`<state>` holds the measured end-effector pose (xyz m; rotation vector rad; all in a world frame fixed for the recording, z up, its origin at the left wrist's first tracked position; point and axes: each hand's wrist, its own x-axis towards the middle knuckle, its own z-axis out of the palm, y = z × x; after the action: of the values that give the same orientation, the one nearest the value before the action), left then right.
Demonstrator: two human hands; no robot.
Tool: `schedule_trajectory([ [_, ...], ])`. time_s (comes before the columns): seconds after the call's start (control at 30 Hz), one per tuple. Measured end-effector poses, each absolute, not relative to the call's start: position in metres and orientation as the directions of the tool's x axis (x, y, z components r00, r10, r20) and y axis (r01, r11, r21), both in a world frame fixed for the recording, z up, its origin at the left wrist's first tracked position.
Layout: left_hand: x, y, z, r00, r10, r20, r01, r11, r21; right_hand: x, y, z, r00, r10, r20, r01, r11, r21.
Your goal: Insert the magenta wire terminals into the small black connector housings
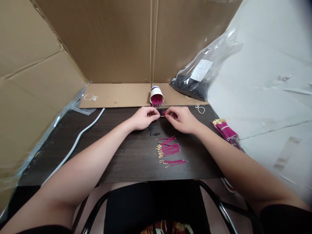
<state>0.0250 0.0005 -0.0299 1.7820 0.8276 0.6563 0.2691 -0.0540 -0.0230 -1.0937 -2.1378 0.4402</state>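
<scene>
Hands meeting over dark table [73, 156], left hand [142, 117] and right hand [181, 119] both pinched shut on one magenta wire [162, 113], loose wires [168, 150] near, tipped paper cup [156, 93] just behind.

Small assembly workstation: dark table [122, 162] walled by cardboard sheets [104, 39], with loose magenta wires [169, 150], a bagged stock of black parts [192, 86] and 1 paper cup [156, 94].
</scene>
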Motion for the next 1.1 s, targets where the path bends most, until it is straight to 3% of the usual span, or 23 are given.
schedule_trajectory([
  [0.4, 0.025, -0.002, -0.026, 0.606, 0.794, 0.048, 0.255, -0.251, 0.934, 0.268, -0.055, -0.025, -0.432, 0.729, 0.531, 0.565, 0.678, -0.47],
  [1.1, 0.027, -0.009, -0.018, 0.607, 0.794, 0.037, 0.331, -0.295, 0.897, 0.266, -0.055, -0.027, -0.537, 0.663, 0.522, 0.492, 0.748, -0.446],
])
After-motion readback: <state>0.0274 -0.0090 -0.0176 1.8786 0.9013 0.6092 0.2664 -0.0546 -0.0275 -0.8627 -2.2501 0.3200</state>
